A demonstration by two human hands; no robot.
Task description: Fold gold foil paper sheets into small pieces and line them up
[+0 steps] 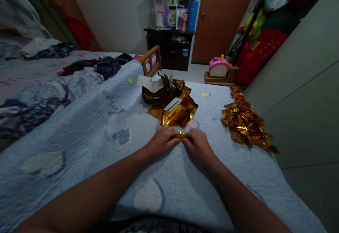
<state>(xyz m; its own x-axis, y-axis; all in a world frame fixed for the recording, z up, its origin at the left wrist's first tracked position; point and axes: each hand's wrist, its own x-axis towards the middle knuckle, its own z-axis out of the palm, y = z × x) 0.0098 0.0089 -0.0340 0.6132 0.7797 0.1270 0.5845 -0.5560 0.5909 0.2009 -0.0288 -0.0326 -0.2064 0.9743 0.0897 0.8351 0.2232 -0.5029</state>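
Observation:
Between my two hands is a small piece of gold foil paper (181, 136), mostly covered by fingers. My left hand (165, 138) pinches its left end, and my right hand (196, 142) pinches the right end, both low over the light blue bedspread (169, 171). Just beyond them lie loose gold foil sheets (182, 111), some with pale backing showing. Behind these sits a coiled stack of brown and gold foil sheets (159, 93). Off to the right, a pile of folded gold foil pieces (246, 125) stretches along the bed's edge.
Rumpled clothes and bedding (87, 74) lie on the left. Past the bed's far end stand a wooden bed frame part (151, 61), a dark cabinet (169, 51) and a pink toy clock-shaped box (219, 67). A pale cupboard (304, 95) borders the right side.

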